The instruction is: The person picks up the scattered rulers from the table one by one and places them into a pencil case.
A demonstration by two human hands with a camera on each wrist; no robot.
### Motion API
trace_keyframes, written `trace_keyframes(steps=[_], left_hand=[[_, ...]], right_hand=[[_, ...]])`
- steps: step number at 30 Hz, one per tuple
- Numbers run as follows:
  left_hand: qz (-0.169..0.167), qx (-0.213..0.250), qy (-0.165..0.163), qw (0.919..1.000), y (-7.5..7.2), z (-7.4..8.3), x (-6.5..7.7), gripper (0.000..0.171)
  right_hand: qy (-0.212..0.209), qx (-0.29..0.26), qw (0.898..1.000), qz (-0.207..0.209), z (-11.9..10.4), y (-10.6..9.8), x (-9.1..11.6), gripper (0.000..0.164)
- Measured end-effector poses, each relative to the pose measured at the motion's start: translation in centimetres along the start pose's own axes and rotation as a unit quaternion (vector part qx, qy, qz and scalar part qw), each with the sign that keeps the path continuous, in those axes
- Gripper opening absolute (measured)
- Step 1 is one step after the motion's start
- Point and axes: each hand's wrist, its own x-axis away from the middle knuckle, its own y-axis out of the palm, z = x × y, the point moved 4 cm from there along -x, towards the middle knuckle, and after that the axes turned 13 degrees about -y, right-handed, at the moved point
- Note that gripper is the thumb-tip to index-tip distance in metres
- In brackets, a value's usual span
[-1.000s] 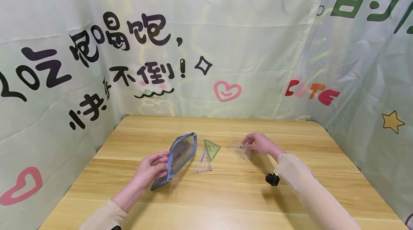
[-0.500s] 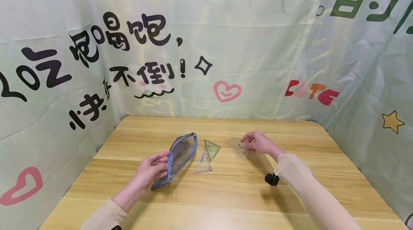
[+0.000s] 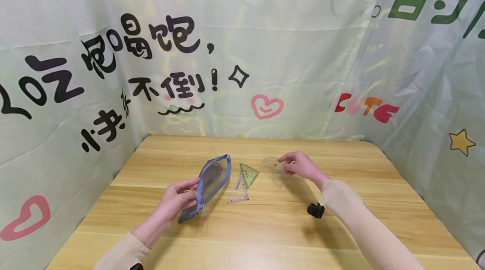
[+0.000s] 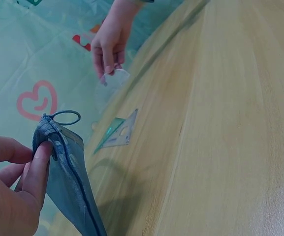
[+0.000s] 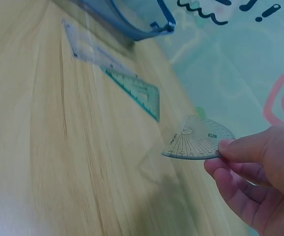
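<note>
A clear protractor (image 5: 199, 139) is pinched by its edge between the thumb and fingers of my right hand (image 3: 302, 165), raised a little over the table's right half. My left hand (image 3: 179, 199) grips the near side of a blue-edged mesh zip pouch (image 3: 216, 183), whose mouth gapes open toward the right. The left wrist view shows thumb and fingers on the pouch's zipped rim (image 4: 63, 147). Between the hands, a green set square (image 3: 248, 175) and a clear set square (image 3: 238, 192) lie flat, touching or slightly overlapping. A round dark shape shows through the pouch mesh.
The wooden table (image 3: 265, 236) reaches back to a printed fabric curtain (image 3: 227, 51), with more curtain on both sides. A black wrist camera (image 3: 315, 210) hangs under the right sleeve, close above the tabletop.
My right hand has shifted left and slightly up with the protractor, which has come off the tabletop and tilted. The left hand and pouch stay nearly still.
</note>
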Motion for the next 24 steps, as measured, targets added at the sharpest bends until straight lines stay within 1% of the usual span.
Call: trace_keyframes(steps=[5, 10, 16, 24], left_hand=[[-0.001, 0.000, 0.003, 1.0000, -0.1, 0.1, -0.1, 0.051], [-0.001, -0.004, 0.003, 1.0000, -0.1, 0.0, 0.0, 0.051], [0.001, -0.008, 0.003, 1.0000, -0.1, 0.1, 0.1, 0.050], [0.004, -0.007, 0.002, 1.0000, 0.0, 0.0, 0.0, 0.051]], right_hand=[[0.004, -0.023, 1.000, 0.007, -0.8, 0.4, -0.5, 0.026], [0.008, -0.042, 0.999, 0.006, -1.7, 0.9, -0.8, 0.026], [0.013, -0.050, 0.999, 0.001, -2.4, 1.5, -1.3, 0.029], [0.013, -0.066, 0.998, 0.001, -3.2, 1.8, -1.8, 0.028]])
